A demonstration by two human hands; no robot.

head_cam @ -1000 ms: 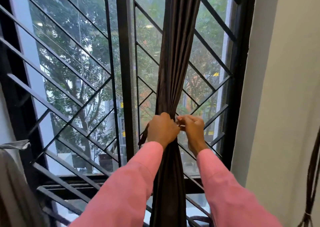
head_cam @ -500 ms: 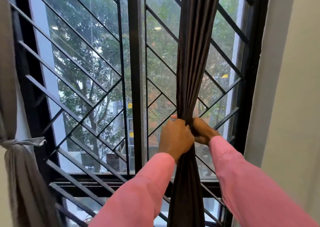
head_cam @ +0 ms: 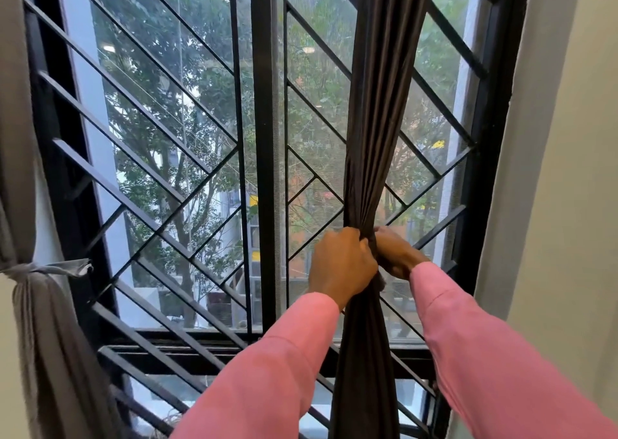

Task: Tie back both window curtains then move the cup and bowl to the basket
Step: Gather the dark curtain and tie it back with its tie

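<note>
Since a second ago the right hand (head_cam: 398,254) has gone from pinching at the front of the dark curtain (head_cam: 378,104) to curling round its far side; the left hand (head_cam: 344,264) keeps its place. Judged: the bundle is gathered and a tie is being drawn shut, so the second curtain is nearly done.

Landmark: window post (head_cam: 264,171).
- Dark curtain hangs right of the post, bunched into a narrow rope and pinched to a waist at the hands.
- Grey curtain (head_cam: 40,321) is far left of the post, already bound with a pale tie (head_cam: 50,268).
- Cup, bowl, basket: not in view.

Both arms, in pink sleeves (head_cam: 267,371), reach forward and up, right of the post, and the hands touch across the waist.
- Left grip: fingers wrapped tight round the fabric, knuckles toward the camera.
- Right grip: curled closed on the bundle's right side. Cannot tell if a band also lies under the fingers.
</note>
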